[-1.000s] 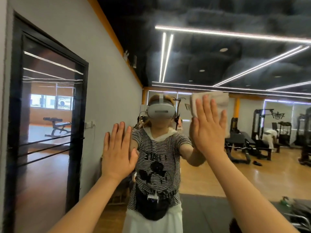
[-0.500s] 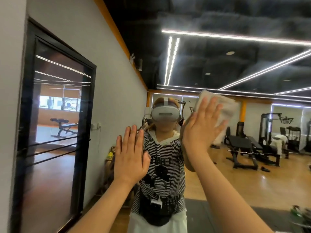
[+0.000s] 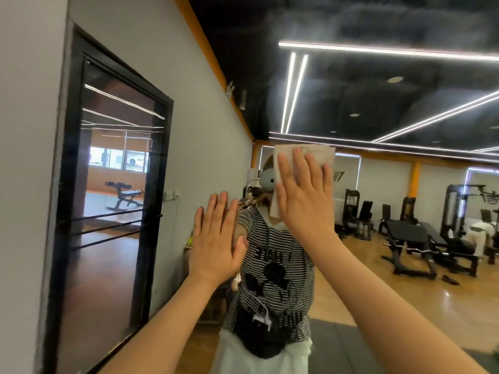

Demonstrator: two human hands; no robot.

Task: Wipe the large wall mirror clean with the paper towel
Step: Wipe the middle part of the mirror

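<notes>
both arms reach forward and up to the mirror (image 3: 405, 184), which takes up the whole wall ahead. the left hand (image 3: 216, 241) is the lower one, flat on the glass with fingers straight and together, holding nothing; it looks like a brace. just right of it and higher, the right hand (image 3: 302, 195) lies flat too, fingers spread a little, pressing the towel (image 3: 310, 155) against the glass. the towel is a folded rectangle, long axis roughly upright, its top edge and right corner showing past the fingertips and a strip showing left of the palm. it is pinned, not gripped, as far as i can see.

so the work sits directly under the right hand, and the unwiped glass stretches mostly to the right and upward from there, while the mirror's left edge lies near the door (image 3: 108, 211). i would judge the next stroke belongs to the right hand, sliding sideways across the glass.
</notes>
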